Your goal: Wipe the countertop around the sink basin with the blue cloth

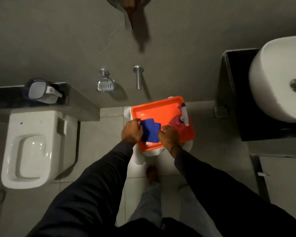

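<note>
Both my hands are down at the orange tray on a white stool, my left hand with its grip clenched on the left edge of the folded blue cloth and my right hand pinching its right edge. The cloth lies in the near part of the tray, with a pink spray bottle just to its right. The white sink basin sits on its black table, well apart at the far right, and a toilet stands at the left.
</note>
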`<state>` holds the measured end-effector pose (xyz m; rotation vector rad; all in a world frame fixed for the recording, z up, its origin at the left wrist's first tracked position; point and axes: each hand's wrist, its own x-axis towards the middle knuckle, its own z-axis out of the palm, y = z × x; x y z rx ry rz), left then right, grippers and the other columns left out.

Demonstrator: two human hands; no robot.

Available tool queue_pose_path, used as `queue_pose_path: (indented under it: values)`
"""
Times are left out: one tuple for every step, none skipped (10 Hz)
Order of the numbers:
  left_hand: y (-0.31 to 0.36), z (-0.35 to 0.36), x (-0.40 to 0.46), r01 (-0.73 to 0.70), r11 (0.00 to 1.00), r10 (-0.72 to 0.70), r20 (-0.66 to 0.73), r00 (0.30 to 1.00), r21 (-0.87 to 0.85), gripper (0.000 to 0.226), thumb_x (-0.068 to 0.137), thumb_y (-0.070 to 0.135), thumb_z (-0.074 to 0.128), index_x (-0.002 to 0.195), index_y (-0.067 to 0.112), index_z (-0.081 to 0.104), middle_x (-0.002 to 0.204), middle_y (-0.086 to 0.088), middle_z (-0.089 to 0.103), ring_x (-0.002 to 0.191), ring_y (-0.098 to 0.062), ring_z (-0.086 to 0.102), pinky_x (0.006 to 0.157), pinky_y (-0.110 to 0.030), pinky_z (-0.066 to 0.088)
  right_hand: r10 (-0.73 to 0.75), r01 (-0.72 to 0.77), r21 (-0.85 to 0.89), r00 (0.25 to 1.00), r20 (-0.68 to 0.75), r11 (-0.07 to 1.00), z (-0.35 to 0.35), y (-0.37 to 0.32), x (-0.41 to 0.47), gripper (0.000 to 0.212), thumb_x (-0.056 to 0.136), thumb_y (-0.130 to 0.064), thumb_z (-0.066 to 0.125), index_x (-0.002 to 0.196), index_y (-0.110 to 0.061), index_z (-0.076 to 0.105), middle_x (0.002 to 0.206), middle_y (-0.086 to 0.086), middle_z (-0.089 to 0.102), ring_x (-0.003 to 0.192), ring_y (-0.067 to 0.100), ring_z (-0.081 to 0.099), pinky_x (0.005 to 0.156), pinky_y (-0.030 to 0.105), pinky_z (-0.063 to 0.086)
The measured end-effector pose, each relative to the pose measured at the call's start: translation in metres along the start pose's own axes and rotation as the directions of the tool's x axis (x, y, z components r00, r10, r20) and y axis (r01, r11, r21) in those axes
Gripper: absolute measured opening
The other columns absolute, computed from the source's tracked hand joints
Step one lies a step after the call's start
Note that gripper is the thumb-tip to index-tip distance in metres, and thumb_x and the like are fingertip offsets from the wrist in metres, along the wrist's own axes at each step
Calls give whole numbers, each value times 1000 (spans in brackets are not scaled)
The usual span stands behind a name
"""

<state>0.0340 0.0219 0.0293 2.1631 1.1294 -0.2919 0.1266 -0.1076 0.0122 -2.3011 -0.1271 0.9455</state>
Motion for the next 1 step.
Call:
queue_pose_path:
  values:
    - [18, -38, -5, -93, 995, 97, -98, 990, 41, 42, 99, 20, 50, 140, 12, 56, 139, -20, 63, 127, -41, 59, 103, -48, 51, -76, 80, 66, 996, -56, 995, -15, -29, -15, 20, 87, -13, 64, 102, -5, 73, 107, 18, 75, 106, 36, 68, 93, 37, 53]
